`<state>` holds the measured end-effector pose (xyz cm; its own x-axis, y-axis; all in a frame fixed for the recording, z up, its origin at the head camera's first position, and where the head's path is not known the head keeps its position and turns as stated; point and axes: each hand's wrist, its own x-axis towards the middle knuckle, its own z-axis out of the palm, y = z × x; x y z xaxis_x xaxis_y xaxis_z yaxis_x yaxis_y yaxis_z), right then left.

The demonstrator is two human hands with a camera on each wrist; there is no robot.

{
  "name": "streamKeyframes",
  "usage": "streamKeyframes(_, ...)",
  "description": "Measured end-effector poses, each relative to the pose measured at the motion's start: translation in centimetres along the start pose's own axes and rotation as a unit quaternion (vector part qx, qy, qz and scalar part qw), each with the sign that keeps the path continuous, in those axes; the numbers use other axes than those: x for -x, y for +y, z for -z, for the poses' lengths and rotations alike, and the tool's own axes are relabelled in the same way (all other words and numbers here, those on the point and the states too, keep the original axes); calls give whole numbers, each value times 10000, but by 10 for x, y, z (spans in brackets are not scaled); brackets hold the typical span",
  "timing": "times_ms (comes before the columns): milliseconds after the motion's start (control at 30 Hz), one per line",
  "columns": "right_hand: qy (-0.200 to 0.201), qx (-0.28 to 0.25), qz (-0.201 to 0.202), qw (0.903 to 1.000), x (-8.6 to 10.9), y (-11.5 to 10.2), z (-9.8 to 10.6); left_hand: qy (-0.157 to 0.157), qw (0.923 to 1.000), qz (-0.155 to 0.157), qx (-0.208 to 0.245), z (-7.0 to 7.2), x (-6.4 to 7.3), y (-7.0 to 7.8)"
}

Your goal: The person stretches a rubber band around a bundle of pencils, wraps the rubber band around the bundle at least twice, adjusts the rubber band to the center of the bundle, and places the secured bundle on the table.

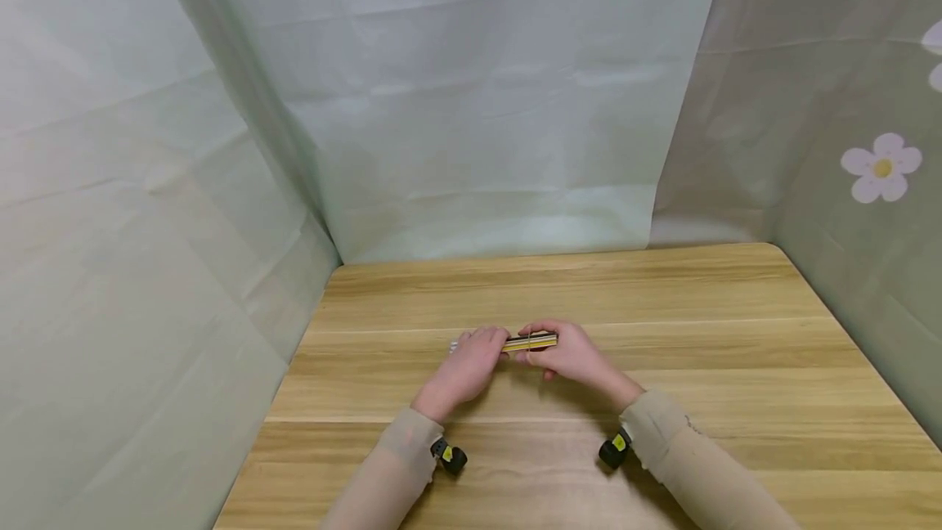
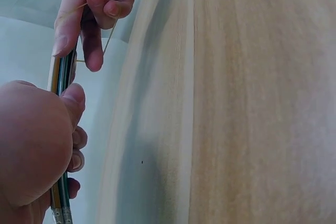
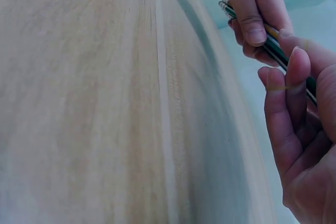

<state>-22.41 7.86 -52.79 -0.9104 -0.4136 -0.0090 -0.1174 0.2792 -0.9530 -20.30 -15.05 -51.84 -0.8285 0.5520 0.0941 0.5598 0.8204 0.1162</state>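
Several pencils [image 1: 518,344], lower centre: your left hand [image 1: 468,360] grips them, right hand [image 1: 572,354] stretches elastic band [image 2: 109,38]; apparently binding; probably re-loop next.

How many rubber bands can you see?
1: a thin rubber band stretched across the right hand, by the pencils. Any others could be hidden there.

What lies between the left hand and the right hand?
A stretch of the pencil bundle runs from left hand to right hand, visible in the head view. The left wrist view shows a thin elastic band at the right hand.
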Motion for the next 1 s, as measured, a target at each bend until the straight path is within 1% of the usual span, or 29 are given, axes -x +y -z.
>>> streamKeyframes(167, -47, -117, 145, 9998, 2, -1, 1, -41, 9998, -38, 174, 3, 1, 1)
streamKeyframes(300, -89, -230, 188, 9995, 3, 1, 1, -27, 9993, -65, 356, 5, 3, 1)
streamKeyframes(467, -107, -260, 216, 9994, 2, 4, 1, 33, 9985, -85, 539, 5, 3, -1)
streamKeyframes(567, -142, -285, 337, 9989, 2, 8, 0, 72, 9980, -85, 622, 6, 3, -2)
streamKeyframes(700, -234, -452, 481, 9975, 3, 13, 1, 87, 9974, -62, 713, 5, 4, -4)
streamKeyframes(800, -302, -488, 454, 9973, 3, 14, 2, 154, 9965, -66, 822, 4, 5, -6)
streamKeyframes(900, -254, -347, 434, 9981, 3, 15, 3, 225, 9939, 20, 1078, 3, 6, -8)
streamKeyframes(1000, -189, -229, 454, 9985, 4, 17, 5, 285, 9907, 182, 1320, 2, 7, -11)
